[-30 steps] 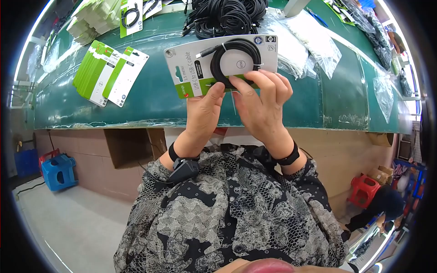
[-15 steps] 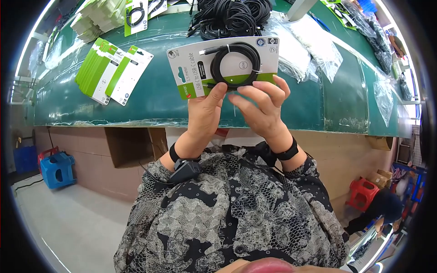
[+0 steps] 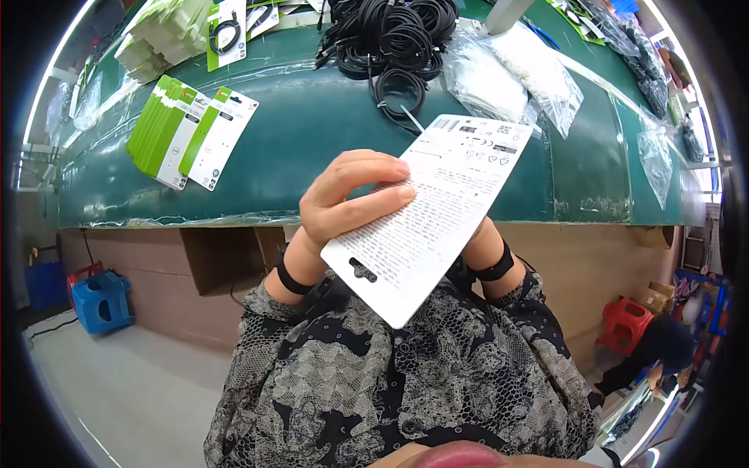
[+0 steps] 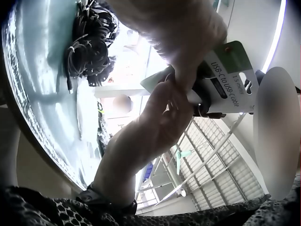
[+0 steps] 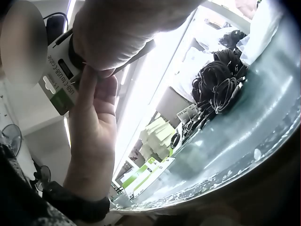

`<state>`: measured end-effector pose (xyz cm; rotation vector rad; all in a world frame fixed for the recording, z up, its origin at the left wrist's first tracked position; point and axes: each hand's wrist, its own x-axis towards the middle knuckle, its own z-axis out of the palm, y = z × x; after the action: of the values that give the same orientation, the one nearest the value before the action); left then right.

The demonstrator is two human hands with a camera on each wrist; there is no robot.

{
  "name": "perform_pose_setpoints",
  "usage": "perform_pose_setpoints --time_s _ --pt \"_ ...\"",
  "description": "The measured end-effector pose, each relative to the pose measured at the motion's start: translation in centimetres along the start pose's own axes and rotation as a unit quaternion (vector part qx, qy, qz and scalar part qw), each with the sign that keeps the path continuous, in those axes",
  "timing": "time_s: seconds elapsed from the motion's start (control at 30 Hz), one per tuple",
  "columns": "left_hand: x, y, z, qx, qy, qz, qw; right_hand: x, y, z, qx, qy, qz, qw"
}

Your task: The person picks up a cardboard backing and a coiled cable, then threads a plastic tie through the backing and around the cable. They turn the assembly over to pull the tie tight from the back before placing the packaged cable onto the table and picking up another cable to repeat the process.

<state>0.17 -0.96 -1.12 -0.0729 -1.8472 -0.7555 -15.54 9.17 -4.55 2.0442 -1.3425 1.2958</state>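
Note:
A carded USB-C cable (image 3: 437, 203) is tilted over the table's front edge, its white printed back facing up in the head view. My left hand (image 3: 355, 195) grips it from the left, with fingers flat on the printed back and the thumb hidden beneath. My right hand (image 3: 484, 243) is mostly hidden under the card; in the left wrist view the same right hand (image 4: 155, 115) has its fingertips bent together at the card's cable side. A thin white tie end (image 3: 412, 119) sticks out past the card's far edge. The wrist views show the green-and-white front (image 4: 225, 77).
Beyond the card lie a loose black cable coil (image 3: 399, 93) and a heap of coiled cables (image 3: 390, 35). White ties in plastic bags (image 3: 499, 78) are to the right. A fanned stack of green-and-white cards (image 3: 168, 132) lies left, with a pale stack (image 3: 168, 35) behind it.
The card has been turned from its cable side to its printed back and brought closer to the body. My left hand now lies over it, and my right hand has gone beneath.

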Motion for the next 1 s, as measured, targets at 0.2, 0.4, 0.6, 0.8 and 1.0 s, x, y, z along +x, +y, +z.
perform_pose_setpoints --time_s 0.2,0.4,0.6,0.8,1.0 --pt "1.5 0.5 -1.4 0.032 -0.033 0.041 0.998 -3.2 0.2 0.0 0.25 -0.084 0.148 0.953" --pt "2.9 1.4 -2.5 0.082 -0.073 0.068 0.992 -3.9 -0.3 -0.6 0.249 -0.126 0.143 0.95" --pt "3.2 1.7 -2.5 0.087 -0.076 0.063 0.991 -3.8 -0.6 -1.0 0.111 -0.135 0.041 0.984" --pt "3.1 1.7 -2.4 0.07 -0.068 0.048 0.994 -1.7 -0.9 -1.8 0.095 -0.177 0.033 0.979" --pt "3.0 1.8 -2.2 0.059 -0.062 0.042 0.995 -1.7 -0.8 -1.9 0.132 -0.155 0.039 0.978"
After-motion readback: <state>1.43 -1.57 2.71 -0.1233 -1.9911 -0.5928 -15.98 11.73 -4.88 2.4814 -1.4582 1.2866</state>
